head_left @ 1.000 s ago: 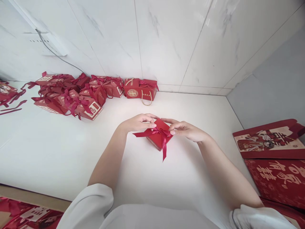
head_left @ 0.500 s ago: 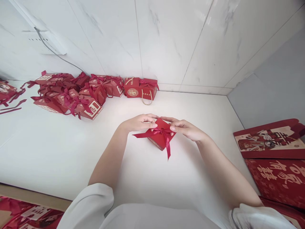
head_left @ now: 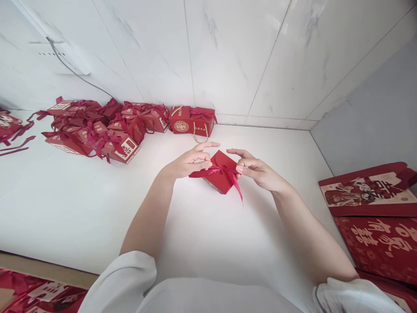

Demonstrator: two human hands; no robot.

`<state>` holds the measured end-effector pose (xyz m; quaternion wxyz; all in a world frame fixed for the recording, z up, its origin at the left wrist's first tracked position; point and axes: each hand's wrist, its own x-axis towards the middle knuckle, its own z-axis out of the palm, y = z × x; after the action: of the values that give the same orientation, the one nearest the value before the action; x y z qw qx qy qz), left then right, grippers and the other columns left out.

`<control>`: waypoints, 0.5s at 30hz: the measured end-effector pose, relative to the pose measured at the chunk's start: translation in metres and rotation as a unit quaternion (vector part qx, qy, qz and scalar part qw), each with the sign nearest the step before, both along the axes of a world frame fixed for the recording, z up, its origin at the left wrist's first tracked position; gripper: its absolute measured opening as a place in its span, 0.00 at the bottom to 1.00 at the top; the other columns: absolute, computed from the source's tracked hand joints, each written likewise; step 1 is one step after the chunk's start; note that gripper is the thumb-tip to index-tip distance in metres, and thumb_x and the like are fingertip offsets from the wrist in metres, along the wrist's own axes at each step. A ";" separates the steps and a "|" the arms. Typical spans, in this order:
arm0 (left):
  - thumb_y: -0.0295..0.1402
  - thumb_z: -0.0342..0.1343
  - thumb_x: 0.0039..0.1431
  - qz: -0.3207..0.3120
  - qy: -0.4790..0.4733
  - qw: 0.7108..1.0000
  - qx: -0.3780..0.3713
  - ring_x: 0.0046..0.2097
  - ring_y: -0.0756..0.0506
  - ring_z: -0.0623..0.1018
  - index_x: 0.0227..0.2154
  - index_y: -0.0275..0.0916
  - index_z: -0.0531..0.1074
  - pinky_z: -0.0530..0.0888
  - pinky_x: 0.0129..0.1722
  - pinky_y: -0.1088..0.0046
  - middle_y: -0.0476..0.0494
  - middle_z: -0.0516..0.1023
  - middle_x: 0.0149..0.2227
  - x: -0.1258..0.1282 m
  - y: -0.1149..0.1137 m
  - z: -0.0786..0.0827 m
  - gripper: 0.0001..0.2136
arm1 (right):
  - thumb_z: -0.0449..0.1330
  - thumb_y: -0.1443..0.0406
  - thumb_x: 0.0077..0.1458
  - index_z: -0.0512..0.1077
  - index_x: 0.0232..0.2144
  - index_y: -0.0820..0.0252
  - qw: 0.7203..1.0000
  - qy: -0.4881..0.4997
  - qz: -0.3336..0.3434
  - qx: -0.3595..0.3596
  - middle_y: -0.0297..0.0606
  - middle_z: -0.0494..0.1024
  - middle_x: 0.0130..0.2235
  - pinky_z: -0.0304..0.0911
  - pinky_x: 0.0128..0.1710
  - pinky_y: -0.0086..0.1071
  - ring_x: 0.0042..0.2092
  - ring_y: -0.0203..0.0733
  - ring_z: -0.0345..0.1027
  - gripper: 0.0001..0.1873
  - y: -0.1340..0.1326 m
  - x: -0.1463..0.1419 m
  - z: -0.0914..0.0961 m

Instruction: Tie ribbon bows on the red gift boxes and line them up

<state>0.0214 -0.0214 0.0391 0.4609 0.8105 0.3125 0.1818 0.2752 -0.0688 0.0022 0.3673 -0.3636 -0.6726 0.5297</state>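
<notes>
A small red gift box [head_left: 221, 182] sits on the white table [head_left: 202, 234] between my hands. A dark red ribbon bow [head_left: 224, 172] lies across its top, with one tail hanging down at the right. My left hand [head_left: 190, 163] pinches the left loop of the bow, index finger stretched out. My right hand [head_left: 256, 169] pinches the right loop, its other fingers raised.
A heap of several finished red ribboned boxes [head_left: 107, 126] lies at the back left against the marble wall. One red box with a rope handle [head_left: 192, 121] stands behind my hands. Flat red printed cartons [head_left: 374, 217] are stacked at the right. More red pieces [head_left: 13, 128] lie far left.
Both hands have lifted slightly and drawn the bow loops outward. The left ribbon tail has been pulled in and the right tail has swung further right.
</notes>
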 end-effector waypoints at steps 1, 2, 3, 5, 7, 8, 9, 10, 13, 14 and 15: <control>0.45 0.50 0.60 0.007 -0.010 1.000 0.011 0.59 0.39 0.64 0.24 0.38 0.70 0.63 0.57 0.59 0.48 0.54 0.66 0.001 -0.001 0.001 0.17 | 0.57 0.51 0.57 0.73 0.23 0.55 1.000 0.000 -0.004 0.013 0.39 0.69 0.54 0.57 0.58 0.42 0.67 0.48 0.41 0.18 0.000 0.000 0.002; 0.45 0.50 0.60 0.014 -0.019 1.000 0.020 0.60 0.38 0.64 0.23 0.38 0.69 0.62 0.58 0.58 0.49 0.52 0.66 0.001 -0.001 0.002 0.17 | 0.56 0.51 0.58 0.73 0.23 0.54 1.000 0.001 -0.007 0.027 0.40 0.72 0.51 0.57 0.59 0.43 0.68 0.47 0.40 0.18 0.000 0.001 0.005; 0.45 0.50 0.60 0.017 -0.026 0.999 0.028 0.60 0.38 0.63 0.23 0.38 0.69 0.60 0.59 0.57 0.50 0.51 0.67 0.002 -0.001 0.002 0.17 | 0.56 0.51 0.58 0.73 0.24 0.54 0.999 0.003 -0.010 0.039 0.40 0.72 0.50 0.55 0.59 0.44 0.68 0.47 0.40 0.18 -0.001 0.002 0.006; 0.45 0.51 0.59 0.016 -0.044 0.998 0.040 0.63 0.37 0.60 0.24 0.38 0.69 0.57 0.62 0.55 0.50 0.50 0.67 0.002 0.001 0.000 0.17 | 0.56 0.52 0.58 0.74 0.23 0.54 0.998 0.016 -0.018 0.058 0.38 0.70 0.54 0.52 0.61 0.45 0.68 0.48 0.40 0.17 -0.001 0.002 0.006; 0.46 0.51 0.59 0.007 -0.071 0.996 0.048 0.65 0.37 0.56 0.24 0.38 0.69 0.54 0.63 0.54 0.50 0.49 0.67 0.002 0.003 -0.003 0.17 | 0.57 0.52 0.58 0.73 0.23 0.54 0.996 0.042 -0.025 0.070 0.34 0.64 0.59 0.48 0.63 0.46 0.67 0.49 0.43 0.17 0.000 0.002 0.003; 0.46 0.51 0.59 0.003 -0.085 0.995 0.050 0.65 0.37 0.55 0.23 0.38 0.68 0.53 0.64 0.53 0.49 0.49 0.68 0.002 0.003 -0.004 0.17 | 0.57 0.53 0.58 0.72 0.22 0.54 0.995 0.056 -0.025 0.074 0.32 0.62 0.61 0.46 0.64 0.45 0.67 0.49 0.44 0.17 0.001 0.003 0.001; 0.46 0.51 0.59 0.000 -0.097 0.994 0.052 0.65 0.37 0.55 0.23 0.38 0.68 0.52 0.64 0.53 0.49 0.49 0.68 0.002 0.004 -0.005 0.17 | 0.58 0.53 0.57 0.72 0.21 0.54 0.995 0.067 -0.024 0.076 0.30 0.62 0.61 0.44 0.65 0.45 0.66 0.48 0.45 0.17 0.002 0.003 -0.001; 0.46 0.51 0.59 0.000 -0.105 0.993 0.052 0.66 0.37 0.54 0.23 0.38 0.67 0.51 0.64 0.53 0.49 0.49 0.68 0.002 0.004 -0.006 0.17 | 0.58 0.53 0.57 0.72 0.21 0.54 0.994 0.073 -0.024 0.077 0.29 0.62 0.61 0.43 0.65 0.45 0.66 0.48 0.45 0.18 0.002 0.003 -0.003; 0.46 0.52 0.59 0.003 -0.117 0.992 0.045 0.66 0.38 0.53 0.21 0.38 0.66 0.49 0.65 0.52 0.49 0.51 0.67 0.003 0.004 -0.007 0.17 | 0.58 0.51 0.56 0.71 0.20 0.54 0.994 0.081 -0.024 0.075 0.27 0.61 0.62 0.44 0.65 0.45 0.67 0.47 0.44 0.19 0.004 0.003 -0.009; 0.46 0.52 0.59 0.004 -0.118 0.992 0.039 0.66 0.38 0.53 0.21 0.38 0.65 0.49 0.65 0.51 0.49 0.51 0.67 0.004 0.004 -0.008 0.17 | 0.58 0.50 0.55 0.71 0.20 0.54 0.994 0.083 -0.022 0.073 0.26 0.60 0.62 0.45 0.65 0.45 0.67 0.48 0.44 0.19 0.005 0.003 -0.010; 0.46 0.53 0.59 0.006 -0.119 0.992 0.032 0.66 0.38 0.53 0.21 0.38 0.65 0.51 0.64 0.51 0.49 0.51 0.67 0.005 0.004 -0.009 0.18 | 0.58 0.50 0.55 0.71 0.20 0.53 0.994 0.086 -0.021 0.070 0.26 0.60 0.62 0.46 0.64 0.46 0.67 0.48 0.45 0.19 0.006 0.003 -0.012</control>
<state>0.0260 -0.0177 0.0304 0.4673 0.7958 0.2541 0.2893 0.2781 -0.0633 -0.0097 0.4588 -0.3043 -0.6663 0.5029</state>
